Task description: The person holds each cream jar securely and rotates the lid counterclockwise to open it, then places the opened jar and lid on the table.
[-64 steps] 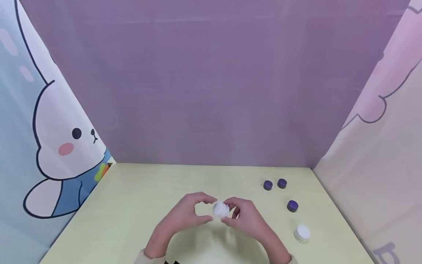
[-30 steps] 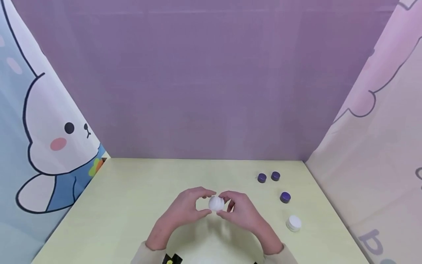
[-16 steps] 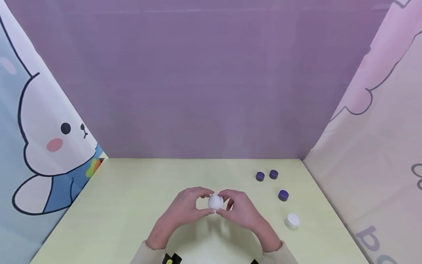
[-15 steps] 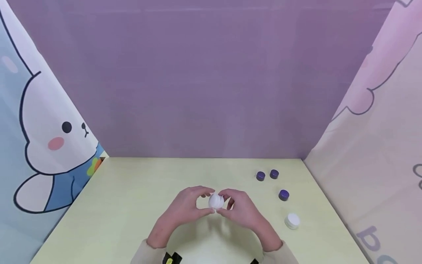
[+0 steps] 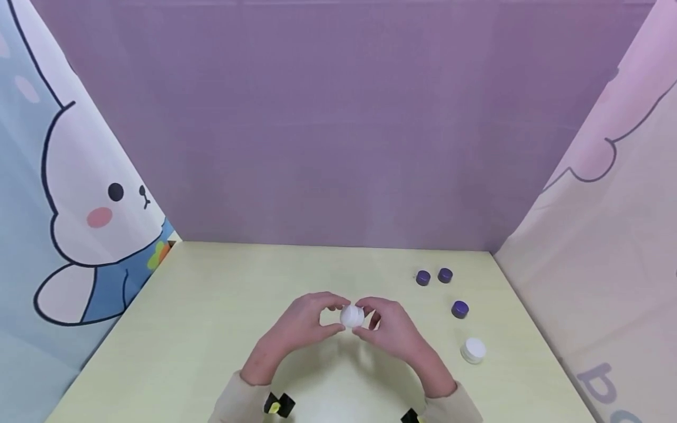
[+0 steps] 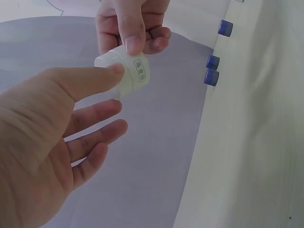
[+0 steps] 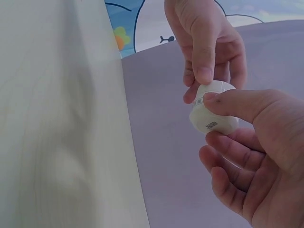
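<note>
A small round white jar (image 5: 352,316) with printed marks on its side is held up above the table between both hands. My left hand (image 5: 304,322) pinches its left end between thumb and fingertips, with the other fingers spread loosely in the left wrist view. From the opposite side my right hand (image 5: 395,330) pinches the jar's printed part. A seam ring runs round the jar (image 6: 139,71) between the two thumbs. In the right wrist view, a few dark characters show on the jar's rounded end (image 7: 213,124).
On the pale yellow table (image 5: 222,282), several things stand to the right: two dark blue caps (image 5: 423,278) at the back, another blue cap (image 5: 460,309) nearer, and a second white jar (image 5: 473,351) in front. A purple cloth (image 5: 338,129) hangs behind, patterned cloths at both sides.
My left thumb and fingertips, apart from the jar at first, have closed in on its left end. The jar has turned a little. The loose things on the table keep their arrangement.
</note>
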Available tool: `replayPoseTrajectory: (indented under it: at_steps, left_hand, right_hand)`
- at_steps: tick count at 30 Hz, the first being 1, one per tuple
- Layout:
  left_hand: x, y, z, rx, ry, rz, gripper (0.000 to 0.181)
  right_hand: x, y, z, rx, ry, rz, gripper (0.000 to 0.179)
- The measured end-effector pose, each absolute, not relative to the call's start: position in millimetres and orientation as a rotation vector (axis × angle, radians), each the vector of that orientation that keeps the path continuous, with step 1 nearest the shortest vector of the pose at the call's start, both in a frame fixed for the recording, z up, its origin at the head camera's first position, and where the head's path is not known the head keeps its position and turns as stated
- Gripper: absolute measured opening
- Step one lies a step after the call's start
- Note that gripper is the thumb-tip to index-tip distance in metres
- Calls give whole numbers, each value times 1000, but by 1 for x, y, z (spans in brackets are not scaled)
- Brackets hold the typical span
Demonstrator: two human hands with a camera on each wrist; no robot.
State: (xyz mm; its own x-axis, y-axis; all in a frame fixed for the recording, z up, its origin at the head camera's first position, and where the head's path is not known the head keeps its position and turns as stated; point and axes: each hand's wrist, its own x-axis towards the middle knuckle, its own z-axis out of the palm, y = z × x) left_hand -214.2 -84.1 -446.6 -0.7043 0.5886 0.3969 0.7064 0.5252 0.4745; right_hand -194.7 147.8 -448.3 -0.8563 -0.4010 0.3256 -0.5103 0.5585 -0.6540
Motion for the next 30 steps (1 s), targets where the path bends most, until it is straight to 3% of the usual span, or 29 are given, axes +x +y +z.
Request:
replayPoseTrajectory:
  at_steps: [11, 30]
  left_hand:
    - [-208, -91, -449, -1131, -2525, -945, 52]
    - [-212, -86, -441, -1110, -2575, -929, 40]
  right_hand:
    - [-190, 145, -452, 817, -2620, 1196, 38]
    - [-195, 148, -448, 796, -2642, 1145, 39]
